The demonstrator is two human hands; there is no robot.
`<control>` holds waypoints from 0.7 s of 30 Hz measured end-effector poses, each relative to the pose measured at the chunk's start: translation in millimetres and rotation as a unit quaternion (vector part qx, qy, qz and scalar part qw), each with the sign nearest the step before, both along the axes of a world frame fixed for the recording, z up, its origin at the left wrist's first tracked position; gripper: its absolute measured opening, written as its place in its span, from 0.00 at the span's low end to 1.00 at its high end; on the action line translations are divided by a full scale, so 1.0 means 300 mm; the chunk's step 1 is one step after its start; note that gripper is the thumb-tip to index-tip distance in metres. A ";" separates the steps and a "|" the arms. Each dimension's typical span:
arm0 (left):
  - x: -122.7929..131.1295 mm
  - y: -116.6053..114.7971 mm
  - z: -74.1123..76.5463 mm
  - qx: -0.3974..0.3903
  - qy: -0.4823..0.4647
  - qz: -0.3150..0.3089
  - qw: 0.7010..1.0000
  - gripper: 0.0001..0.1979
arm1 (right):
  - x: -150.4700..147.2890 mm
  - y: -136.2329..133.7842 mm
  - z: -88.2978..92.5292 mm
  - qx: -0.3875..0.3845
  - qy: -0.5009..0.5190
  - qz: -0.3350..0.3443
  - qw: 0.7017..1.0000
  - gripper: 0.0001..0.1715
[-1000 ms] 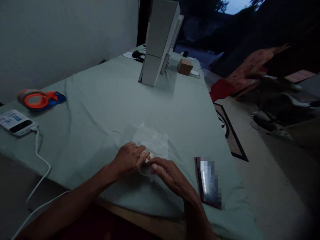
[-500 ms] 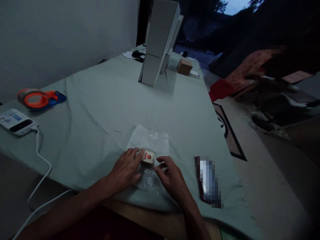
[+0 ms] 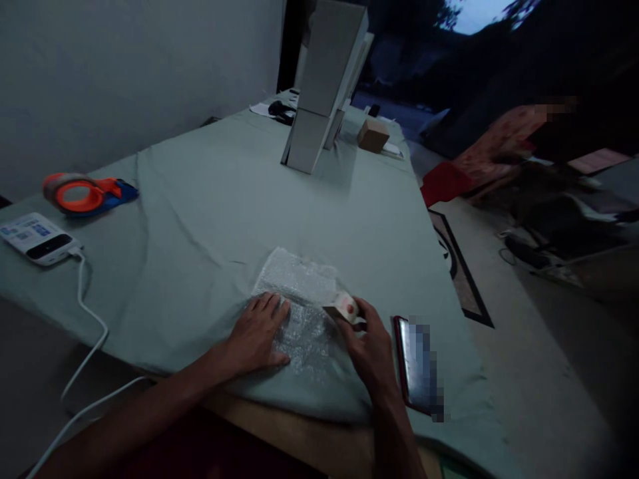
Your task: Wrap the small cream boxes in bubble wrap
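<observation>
Our left hand [image 3: 257, 332] and right hand [image 3: 372, 346] are bare, forearms uncovered down to where they leave view; dimness hides finer detail.

The cloth-draped table [image 3: 210, 193] is occupied by a bubble wrap sheet [image 3: 299, 283], a phone [image 3: 404, 362], a tape dispenser [image 3: 82, 193], a cabled power bank [image 3: 34, 238], upright white boxes [image 3: 319, 86] and a brown carton [image 3: 372, 135]

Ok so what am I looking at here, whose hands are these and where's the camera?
No machine: a person's two bare hands, filmed by a camera on their head looking down. The left hand lies flat on a bubble wrap sheet on a cloth-covered table. The right hand pinches a small box with a red mark at the sheet's edge. Around them: a phone, an orange tape dispenser, a power bank on a white cable, and tall white cartons behind.
</observation>
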State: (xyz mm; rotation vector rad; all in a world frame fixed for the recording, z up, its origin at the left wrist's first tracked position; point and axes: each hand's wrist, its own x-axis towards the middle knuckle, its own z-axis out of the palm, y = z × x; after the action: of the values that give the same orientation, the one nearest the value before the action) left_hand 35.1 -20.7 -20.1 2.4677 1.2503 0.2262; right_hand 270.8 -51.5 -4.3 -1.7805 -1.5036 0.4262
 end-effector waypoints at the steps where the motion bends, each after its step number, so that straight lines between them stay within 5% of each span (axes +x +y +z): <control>1: -0.002 0.005 0.002 0.001 0.005 -0.002 1.000 0.48 | 0.040 -0.012 -0.011 -0.007 -0.011 -0.029 0.999 0.28; 7: -0.006 0.006 0.002 0.007 0.019 -0.006 1.000 0.46 | 0.176 -0.077 -0.080 0.013 -0.178 -0.034 0.983 0.32; 11: -0.002 0.007 0.005 0.012 0.022 -0.008 1.000 0.46 | 0.052 -0.070 0.013 0.106 -0.235 -0.022 0.966 0.28; 14: 0.006 0.021 0.011 0.014 0.033 -0.009 0.999 0.47 | -0.085 -0.022 0.063 0.100 -0.213 0.122 0.964 0.19; 17: 0.008 0.040 0.011 0.021 0.040 -0.017 0.999 0.47 | -0.165 0.053 0.029 0.038 -0.224 0.229 0.947 0.21; 21: -0.013 0.049 -0.005 0.022 0.040 -0.031 0.998 0.46 | -0.160 0.123 -0.070 -0.022 -0.272 0.200 0.941 0.20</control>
State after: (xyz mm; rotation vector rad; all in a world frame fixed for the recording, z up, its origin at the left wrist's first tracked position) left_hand 31.3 -6.0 -21.5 2.5719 1.2108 0.1431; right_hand 222.7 -14.5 -25.2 -1.7024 -2.2794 0.1603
